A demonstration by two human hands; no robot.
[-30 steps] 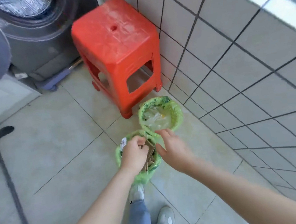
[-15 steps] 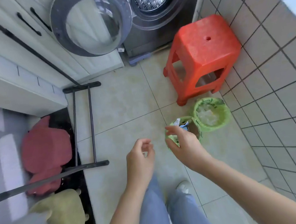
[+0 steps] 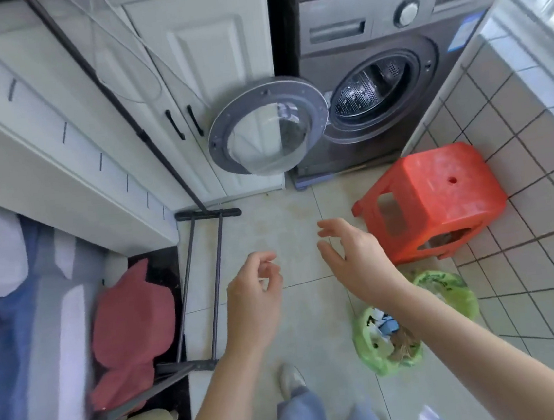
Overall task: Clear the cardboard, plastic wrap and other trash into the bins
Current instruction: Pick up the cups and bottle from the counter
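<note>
Two small bins lined with green bags stand on the tiled floor at the lower right. The nearer bin [image 3: 368, 347] holds cardboard scraps and blue and white wrappers. The farther bin [image 3: 458, 290] is partly hidden behind my right forearm. My left hand [image 3: 254, 297] hangs over the floor with loosely curled fingers and holds nothing. My right hand [image 3: 352, 256] is raised with spread fingers, left of the red stool, also holding nothing. Both hands are above and left of the bins.
A red plastic stool [image 3: 438, 196] stands by the tiled wall. Behind it is a grey washing machine [image 3: 373, 63] with its round door [image 3: 267, 128] swung open. A black metal rack [image 3: 203, 272] and red cushions [image 3: 131, 331] sit at the left beside white cabinets.
The view has swung up and left, so the bins slid to the lower right. Both hands lifted away from the bins; the left let go of the cardboard and now holds nothing.
</note>
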